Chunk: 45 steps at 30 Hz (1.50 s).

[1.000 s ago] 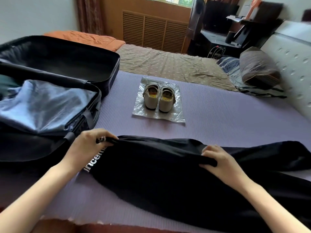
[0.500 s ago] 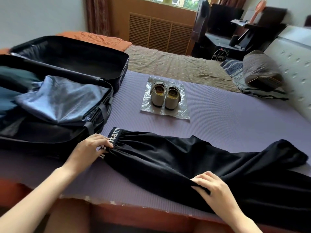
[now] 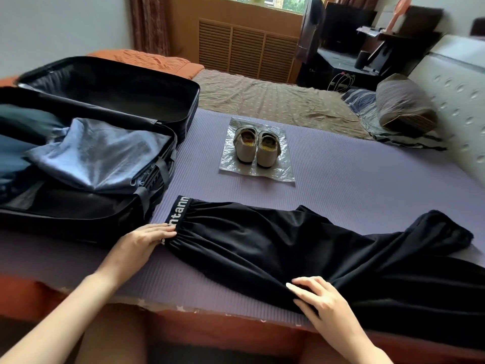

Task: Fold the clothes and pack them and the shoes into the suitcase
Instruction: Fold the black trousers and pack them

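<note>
The left hand lies flat on the black pants. The right hand rests there too, fingers looking open.

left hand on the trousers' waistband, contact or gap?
Touching. Head view: fingertips of the left hand lie on the lettered waistband of the black trousers, no gap showing.

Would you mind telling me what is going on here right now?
A person has black trousers laid out on the purple mat: the left hand presses the waistband, the right hand rests on the near edge of the fabric. The open suitcase beside them already holds a blue garment. The shoes sit on a plastic bag, not yet packed.
</note>
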Motion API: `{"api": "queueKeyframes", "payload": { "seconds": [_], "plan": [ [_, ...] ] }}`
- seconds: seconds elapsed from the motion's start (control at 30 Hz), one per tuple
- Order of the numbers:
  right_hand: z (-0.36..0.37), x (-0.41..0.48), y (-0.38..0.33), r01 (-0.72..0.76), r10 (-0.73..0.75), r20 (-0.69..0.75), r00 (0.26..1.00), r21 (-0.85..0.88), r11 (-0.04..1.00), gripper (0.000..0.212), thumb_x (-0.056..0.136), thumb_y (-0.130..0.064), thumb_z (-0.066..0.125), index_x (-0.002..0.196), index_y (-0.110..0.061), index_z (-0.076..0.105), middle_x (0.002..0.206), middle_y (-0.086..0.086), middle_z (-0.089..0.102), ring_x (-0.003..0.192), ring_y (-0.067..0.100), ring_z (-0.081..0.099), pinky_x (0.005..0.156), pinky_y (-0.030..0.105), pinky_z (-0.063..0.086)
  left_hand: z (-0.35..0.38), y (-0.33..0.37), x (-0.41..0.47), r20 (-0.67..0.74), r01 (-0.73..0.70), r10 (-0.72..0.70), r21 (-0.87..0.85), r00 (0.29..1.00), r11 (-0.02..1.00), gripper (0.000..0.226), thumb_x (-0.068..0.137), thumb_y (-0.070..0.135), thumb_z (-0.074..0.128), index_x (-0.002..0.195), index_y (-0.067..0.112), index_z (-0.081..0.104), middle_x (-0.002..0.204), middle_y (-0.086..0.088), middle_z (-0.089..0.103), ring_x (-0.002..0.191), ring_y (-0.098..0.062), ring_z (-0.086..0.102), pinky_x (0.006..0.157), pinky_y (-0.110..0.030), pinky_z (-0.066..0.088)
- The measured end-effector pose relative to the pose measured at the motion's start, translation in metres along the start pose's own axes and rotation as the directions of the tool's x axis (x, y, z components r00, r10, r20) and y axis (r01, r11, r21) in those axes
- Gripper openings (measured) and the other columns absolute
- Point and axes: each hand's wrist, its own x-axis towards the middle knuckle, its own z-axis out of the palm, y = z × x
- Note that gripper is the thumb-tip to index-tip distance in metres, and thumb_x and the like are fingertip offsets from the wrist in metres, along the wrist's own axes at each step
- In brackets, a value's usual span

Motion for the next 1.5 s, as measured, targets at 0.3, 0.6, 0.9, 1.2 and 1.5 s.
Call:
{"api": "queueKeyframes", "payload": {
  "seconds": [0.3,0.6,0.9,1.2,1.5],
  "plan": [
    [0.002,-0.014,-0.007,-0.056,0.056,-0.020,0.998,0.012,0.998,0.032,0.090,-0.037,0.051,0.114,-0.026,0.069,0.112,-0.012,0.063,0.100,0.006,0.057,0.089,0.020,0.044,0.001,0.011,-0.004,-0.032,0.103,-0.106,-0.088,0.994,0.991,0.014,0.080,0.014,0.072,0.094,0.019,0.075,0.106,0.011,0.068,0.106,-0.004,0.060,0.101,-0.019,0.038],
    [0.006,-0.011,-0.019,-0.235,0.265,-0.117,0.957,0.221,0.947,0.025,0.086,-0.044,0.056,0.097,-0.030,0.074,0.099,-0.023,0.061,0.098,-0.001,0.057,0.087,0.021,0.045,0.002,0.026,-0.003,-0.066,0.037,-0.035,0.029,0.997,0.999,0.014,0.074,0.021,0.078,0.086,0.019,0.073,0.101,0.007,0.067,0.106,-0.011,0.056,0.099,-0.025,0.041],
    [0.005,-0.002,-0.031,-0.324,0.349,-0.088,0.933,0.216,0.921,0.023,0.080,-0.023,0.076,0.099,-0.030,0.064,0.098,-0.021,0.060,0.094,-0.001,0.058,0.083,0.022,0.047,0.035,0.080,0.009,0.093,-0.099,0.111,-0.119,0.989,0.988,0.025,0.078,0.042,0.064,0.096,0.028,0.073,0.097,0.018,0.064,0.094,0.000,0.057,0.091,-0.020,0.042],
    [0.001,-0.001,-0.037,-0.184,0.199,-0.195,0.960,0.092,0.979,0.017,0.091,-0.033,0.056,0.087,-0.021,0.068,0.087,-0.015,0.062,0.083,0.005,0.057,0.079,0.019,0.046,0.030,0.076,-0.004,0.106,-0.046,0.068,-0.199,0.992,0.979,0.008,0.078,0.037,0.071,0.081,0.030,0.074,0.090,0.020,0.063,0.096,0.000,0.056,0.088,-0.017,0.042],
    [0.008,-0.015,-0.036,-0.226,0.237,-0.053,0.970,0.157,0.961,0.023,0.092,-0.037,0.054,0.103,-0.025,0.071,0.105,-0.014,0.060,0.100,0.002,0.055,0.089,0.019,0.046,0.040,0.091,0.008,0.038,-0.055,0.055,-0.013,0.998,0.998,0.040,0.080,0.056,0.048,0.074,0.027,0.074,0.081,0.020,0.062,0.082,-0.004,0.057,0.083,-0.029,0.046]
  ]
}}
